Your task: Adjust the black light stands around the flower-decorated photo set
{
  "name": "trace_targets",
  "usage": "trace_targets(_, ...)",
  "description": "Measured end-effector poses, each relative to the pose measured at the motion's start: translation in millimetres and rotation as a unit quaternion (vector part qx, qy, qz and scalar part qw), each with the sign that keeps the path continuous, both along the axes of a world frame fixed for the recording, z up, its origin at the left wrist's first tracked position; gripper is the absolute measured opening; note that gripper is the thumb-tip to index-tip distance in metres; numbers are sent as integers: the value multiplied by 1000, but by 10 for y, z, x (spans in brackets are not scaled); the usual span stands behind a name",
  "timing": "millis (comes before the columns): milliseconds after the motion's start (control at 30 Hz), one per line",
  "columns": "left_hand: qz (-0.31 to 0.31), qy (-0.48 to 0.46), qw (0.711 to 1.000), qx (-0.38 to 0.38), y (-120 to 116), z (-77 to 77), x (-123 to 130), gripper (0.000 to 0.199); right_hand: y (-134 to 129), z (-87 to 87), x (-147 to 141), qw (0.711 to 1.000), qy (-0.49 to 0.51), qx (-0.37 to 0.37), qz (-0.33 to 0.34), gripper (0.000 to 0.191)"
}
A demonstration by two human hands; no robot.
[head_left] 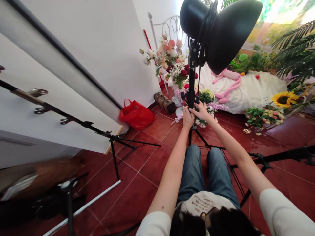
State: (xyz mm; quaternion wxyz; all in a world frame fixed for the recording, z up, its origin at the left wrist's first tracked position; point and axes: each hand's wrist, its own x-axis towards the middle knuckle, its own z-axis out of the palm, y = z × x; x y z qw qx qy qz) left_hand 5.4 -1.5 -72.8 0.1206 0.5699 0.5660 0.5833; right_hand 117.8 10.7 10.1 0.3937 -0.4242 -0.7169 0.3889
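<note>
Stand of slim black tubing (191, 80) rises upright straight ahead, bearing a black dome-shaped lamp (230, 36); my left hand (188, 118) and right hand (202, 112), equally near, grasp its post well below.

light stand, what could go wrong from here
The bulky black lamp sits high on the slim light stand, so a push might tip it. The left hand and right hand are both at the stand, so a pinch is possible if it slips. Nearby flowers might get knocked.
</note>
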Motion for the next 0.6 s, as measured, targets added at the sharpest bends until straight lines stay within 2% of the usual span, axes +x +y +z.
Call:
trace_targets(67,2,-3,1000,-2,11,-10,8,40,-29,11,-58,997,-49,50,-17,28)
trace_targets(133,4,-5,1000,3,24,-23,17,38,-57,-6,-121,995,-55,73,-40,29)
trace_targets(333,3,2,1000,8,53,-72,11,46,-167,-18,-306,989,32,52,-132,27)
trace_targets(433,2,4,1000,19,27,-54,12,56,-108,121,-340,990,86,33,-104,29)
trace_targets(600,4,-9,1000,17,-57,75,47,65,283,532,-291,977,184,103,-1,41)
